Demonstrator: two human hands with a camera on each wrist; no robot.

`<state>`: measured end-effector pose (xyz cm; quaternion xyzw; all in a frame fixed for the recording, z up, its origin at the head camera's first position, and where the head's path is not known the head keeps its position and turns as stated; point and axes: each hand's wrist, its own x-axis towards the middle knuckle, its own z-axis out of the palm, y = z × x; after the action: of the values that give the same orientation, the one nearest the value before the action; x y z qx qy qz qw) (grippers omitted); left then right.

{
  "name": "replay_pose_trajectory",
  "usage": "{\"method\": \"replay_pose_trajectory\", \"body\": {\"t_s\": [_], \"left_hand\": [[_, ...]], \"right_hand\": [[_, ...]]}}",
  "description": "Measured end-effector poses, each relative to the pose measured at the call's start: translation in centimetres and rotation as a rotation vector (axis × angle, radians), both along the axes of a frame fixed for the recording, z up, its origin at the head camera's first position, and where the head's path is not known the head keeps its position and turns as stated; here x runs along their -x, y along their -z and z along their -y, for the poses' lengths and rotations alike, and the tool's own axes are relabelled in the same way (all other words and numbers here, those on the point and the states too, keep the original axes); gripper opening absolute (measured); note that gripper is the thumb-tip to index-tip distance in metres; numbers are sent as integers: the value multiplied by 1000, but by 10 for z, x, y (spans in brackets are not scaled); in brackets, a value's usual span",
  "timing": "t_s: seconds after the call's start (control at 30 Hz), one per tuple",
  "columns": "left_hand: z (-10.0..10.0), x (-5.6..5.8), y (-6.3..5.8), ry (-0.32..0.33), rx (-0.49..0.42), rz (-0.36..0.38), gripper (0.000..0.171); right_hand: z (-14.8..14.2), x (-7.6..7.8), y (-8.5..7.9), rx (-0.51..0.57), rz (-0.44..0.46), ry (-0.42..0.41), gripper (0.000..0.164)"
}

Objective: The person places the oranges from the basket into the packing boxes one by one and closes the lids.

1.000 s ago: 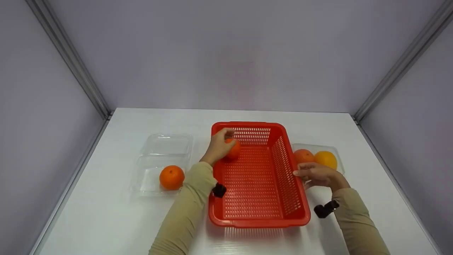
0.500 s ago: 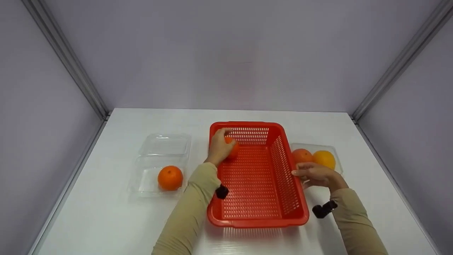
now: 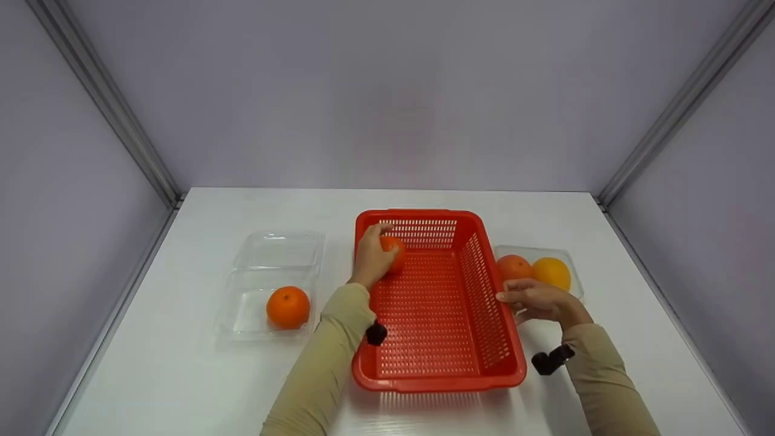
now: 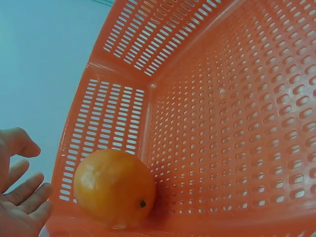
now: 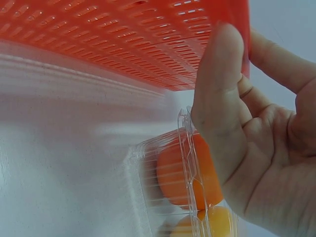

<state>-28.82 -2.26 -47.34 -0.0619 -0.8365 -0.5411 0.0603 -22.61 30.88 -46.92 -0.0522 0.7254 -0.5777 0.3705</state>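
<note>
An orange lies in the far left corner of a red perforated plastic basket. My left hand is at that corner over the basket's left rim. In the left wrist view its fingers are relaxed and apart from the orange, with nothing in them. My right hand pinches the basket's right rim, thumb on one side and fingers on the other. In the right wrist view the basket's wall rises above the table beside this hand.
Left of the basket, an opened clear plastic clamshell box holds another orange. To the right, a second clear box holds an orange-red fruit and a yellow-orange fruit, partly behind the right hand. Walls enclose the white table.
The left hand's fingers have moved slightly off the orange, which shows more between them. The right hand keeps its hold on the rim. The head view has shifted a little.
</note>
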Motion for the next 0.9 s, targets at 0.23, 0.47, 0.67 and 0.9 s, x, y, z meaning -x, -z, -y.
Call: {"method": "replay_pose_trajectory", "body": {"t_s": [0.23, 0.47, 0.67, 0.9], "left_hand": [[-5, 3, 1, 33, 47, -27, 49], [-9, 9, 8, 90, 226, -29, 52], [-10, 10, 9, 139, 343, -28, 61], [-10, 10, 9, 174, 468, 3, 69]], "right_hand": [[-4, -2, -1, -6, 0, 2, 6], [-6, -2, -3, 4, -6, -3, 5], [-5, -2, -2, 13, -2, 5, 5], [-5, -3, -3, 16, -3, 4, 5]]}}
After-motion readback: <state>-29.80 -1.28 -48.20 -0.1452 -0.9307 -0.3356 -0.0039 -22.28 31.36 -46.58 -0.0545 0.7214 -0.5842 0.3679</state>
